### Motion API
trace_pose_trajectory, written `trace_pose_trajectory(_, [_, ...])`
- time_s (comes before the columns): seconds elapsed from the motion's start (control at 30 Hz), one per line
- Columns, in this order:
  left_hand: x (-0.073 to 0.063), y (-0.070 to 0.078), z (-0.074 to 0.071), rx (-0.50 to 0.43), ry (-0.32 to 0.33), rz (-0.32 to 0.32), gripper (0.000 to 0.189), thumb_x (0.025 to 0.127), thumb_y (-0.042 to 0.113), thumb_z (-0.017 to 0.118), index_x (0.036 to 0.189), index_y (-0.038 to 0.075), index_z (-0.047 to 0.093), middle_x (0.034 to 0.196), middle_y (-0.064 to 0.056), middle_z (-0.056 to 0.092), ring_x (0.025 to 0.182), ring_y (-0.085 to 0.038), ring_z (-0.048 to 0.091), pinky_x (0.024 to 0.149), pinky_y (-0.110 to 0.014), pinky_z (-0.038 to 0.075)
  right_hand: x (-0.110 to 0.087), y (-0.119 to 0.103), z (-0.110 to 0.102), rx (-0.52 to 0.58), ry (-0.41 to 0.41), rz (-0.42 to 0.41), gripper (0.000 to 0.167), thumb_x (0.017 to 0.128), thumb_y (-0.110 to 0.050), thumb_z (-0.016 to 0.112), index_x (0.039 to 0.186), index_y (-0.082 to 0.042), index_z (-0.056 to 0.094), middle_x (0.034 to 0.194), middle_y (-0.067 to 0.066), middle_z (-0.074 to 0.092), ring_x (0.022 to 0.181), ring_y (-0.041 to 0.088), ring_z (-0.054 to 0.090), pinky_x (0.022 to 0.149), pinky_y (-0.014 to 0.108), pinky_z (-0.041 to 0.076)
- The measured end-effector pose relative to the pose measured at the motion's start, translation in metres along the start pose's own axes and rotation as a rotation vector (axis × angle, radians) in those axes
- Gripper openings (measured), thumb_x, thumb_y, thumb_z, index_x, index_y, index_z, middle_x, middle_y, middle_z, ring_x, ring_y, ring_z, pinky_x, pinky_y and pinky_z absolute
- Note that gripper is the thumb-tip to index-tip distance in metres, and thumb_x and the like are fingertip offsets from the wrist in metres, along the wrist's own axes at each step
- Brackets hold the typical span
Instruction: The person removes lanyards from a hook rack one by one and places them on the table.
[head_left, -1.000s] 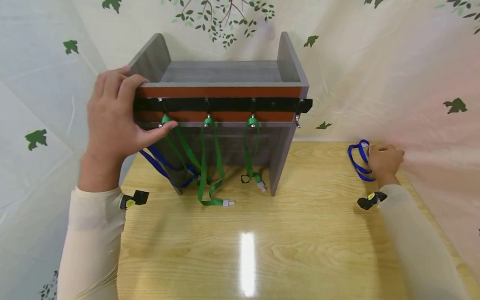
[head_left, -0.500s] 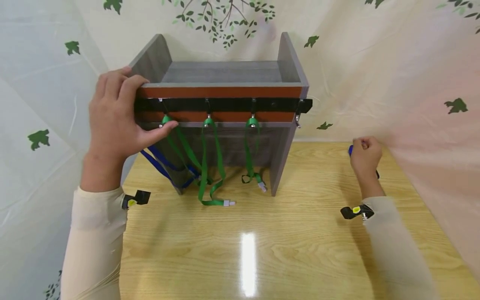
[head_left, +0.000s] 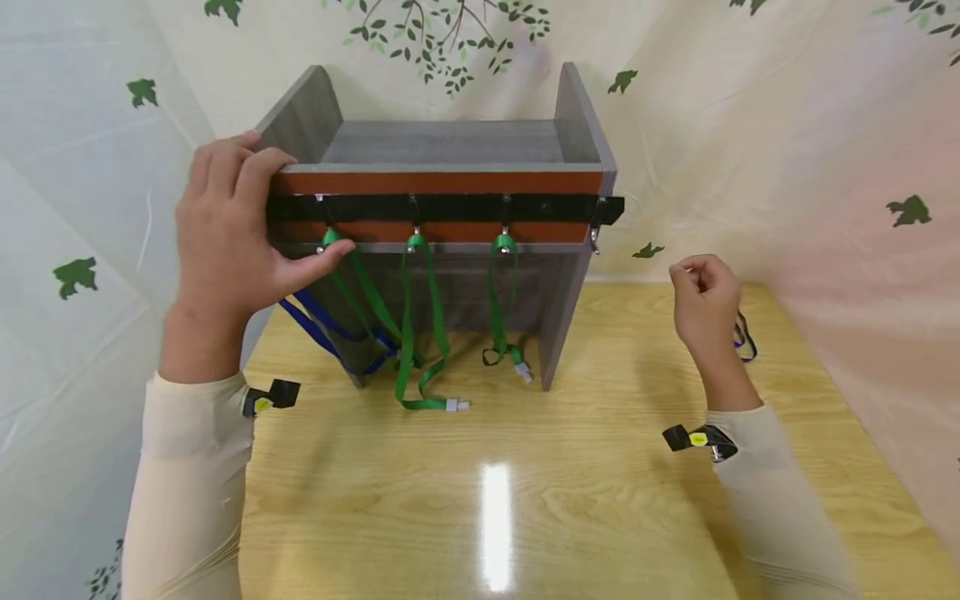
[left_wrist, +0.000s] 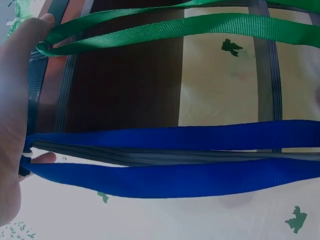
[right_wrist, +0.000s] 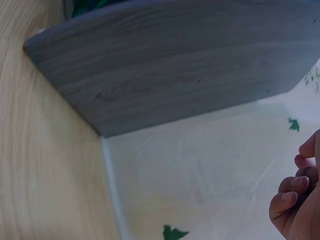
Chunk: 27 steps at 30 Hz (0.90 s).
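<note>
My left hand [head_left: 225,225] grips the left end of a grey wooden shelf [head_left: 450,143], fingers over its top edge and thumb along the front. Three green lanyards [head_left: 437,317] hang from hooks on its black rail [head_left: 465,207]. In the left wrist view a blue lanyard [left_wrist: 165,180] hangs beside my left hand. My right hand [head_left: 705,304] is raised to the right of the shelf, thumb and fingers curled in a pinch. Part of another blue lanyard [head_left: 744,340] shows behind that wrist; the rest is hidden by the hand. The hook [head_left: 595,240] at the right end is bare.
The shelf stands on a light wooden table [head_left: 600,500] near the back. A pale cloth [head_left: 697,150] with printed leaves hangs behind and at both sides. In the right wrist view the shelf's side panel [right_wrist: 175,70] spans the upper part.
My right hand has moved left and up from the table's right side, its fingers closing; the blue lanyard has shifted behind it. My left hand and the shelf stay in place.
</note>
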<state>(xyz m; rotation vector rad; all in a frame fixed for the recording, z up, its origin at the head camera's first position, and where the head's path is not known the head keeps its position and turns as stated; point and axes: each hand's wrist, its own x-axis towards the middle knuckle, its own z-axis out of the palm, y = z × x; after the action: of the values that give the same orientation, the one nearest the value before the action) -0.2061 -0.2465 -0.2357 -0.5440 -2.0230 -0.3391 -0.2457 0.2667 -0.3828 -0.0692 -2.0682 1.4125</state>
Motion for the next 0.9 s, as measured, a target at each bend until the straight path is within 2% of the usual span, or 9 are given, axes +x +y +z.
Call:
trace_pose_trajectory(0.17, [0.000,0.000,-0.001,0.008,0.002,0.006,0.105,0.077,0.094,0.054,0.127,0.002,0.062,0.134,-0.027,0.063,0.121,-0.048,0.056,0.094,-0.067,0.049,-0.015,-0.025,0.003,0.051,-0.027,-0.069,0.013,0.101,-0.015,0.066,0.089,-0.019,0.067,0.056,-0.012,0.042,0.046,0.005,0.033,0.049,0.022,0.029])
trace_pose_trajectory(0.4, [-0.001,0.000,0.000,0.005,0.001,0.001,0.105,0.077,0.094,0.054,0.127,0.002,0.062,0.134,-0.026,0.062,0.120,-0.048,0.056,0.094,-0.067,0.049,-0.034,-0.053,0.006,0.147,-0.074,-0.207,0.012,0.100,-0.007,0.065,0.094,0.004,0.067,0.058,-0.011,0.045,0.047,0.005,0.035,0.048,0.020,0.029])
trace_pose_trajectory(0.47, [0.000,0.000,0.000,0.000,-0.002,-0.003,0.105,0.077,0.094,0.054,0.127,0.002,0.062,0.134,-0.026,0.062,0.121,-0.048,0.056,0.094,-0.067,0.049,-0.040,-0.058,0.007,0.147,-0.085,-0.231,0.013,0.099,-0.006,0.065,0.095,0.007,0.067,0.058,-0.013,0.045,0.047,0.005,0.035,0.048,0.021,0.029])
trace_pose_trajectory(0.73, [-0.002,0.001,0.000,-0.015,0.009,-0.005,0.104,0.077,0.093,0.055,0.127,0.002,0.063,0.133,-0.027,0.062,0.118,-0.049,0.055,0.094,-0.066,0.047,-0.066,-0.086,0.010,0.151,-0.216,-0.364,0.011,0.099,-0.001,0.065,0.097,0.007,0.072,0.062,-0.012,0.049,0.049,0.004,0.036,0.048,0.023,0.030])
trace_pose_trajectory(0.9, [-0.001,0.001,0.001,-0.014,0.015,-0.011,0.104,0.077,0.093,0.055,0.127,0.002,0.063,0.134,-0.026,0.062,0.119,-0.049,0.056,0.096,-0.066,0.048,-0.080,-0.100,0.016,0.134,-0.356,-0.370,0.014,0.100,0.000,0.065,0.105,0.001,0.078,0.065,-0.004,0.056,0.051,0.005,0.042,0.047,0.023,0.035])
